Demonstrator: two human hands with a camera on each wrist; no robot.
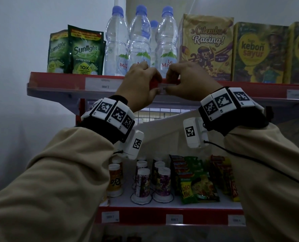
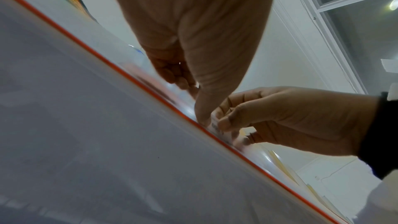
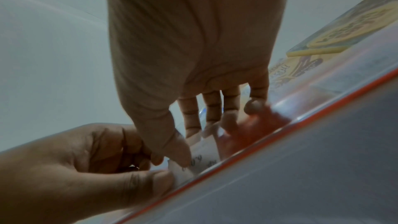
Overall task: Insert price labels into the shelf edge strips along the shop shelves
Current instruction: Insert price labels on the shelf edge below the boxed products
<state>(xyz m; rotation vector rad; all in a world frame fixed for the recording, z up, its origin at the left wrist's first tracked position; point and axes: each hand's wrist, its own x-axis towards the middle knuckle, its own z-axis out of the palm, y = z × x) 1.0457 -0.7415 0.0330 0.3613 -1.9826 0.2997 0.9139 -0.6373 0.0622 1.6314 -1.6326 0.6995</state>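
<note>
A white price label (image 1: 163, 88) sits at the red shelf edge strip (image 1: 66, 81) of the top shelf, between my two hands. My left hand (image 1: 141, 84) pinches the label's left end with curled fingers and thumb. My right hand (image 1: 185, 82) pinches its right end. In the right wrist view the right thumb (image 3: 178, 151) presses on the front of the label (image 3: 204, 161), while the fingers (image 3: 212, 108) reach over the strip's clear cover. In the left wrist view both thumbs meet on the label (image 2: 215, 125) at the strip's edge (image 2: 129, 77). Most of the label is hidden by the hands.
Water bottles (image 1: 140, 41) stand right behind my hands, with Sunlight pouches (image 1: 85, 51) to the left and boxes (image 1: 206, 48) to the right. Another label (image 1: 103, 84) sits in the same strip. The lower shelf strip (image 1: 145, 216) carries three labels under small bottles and noodle packets.
</note>
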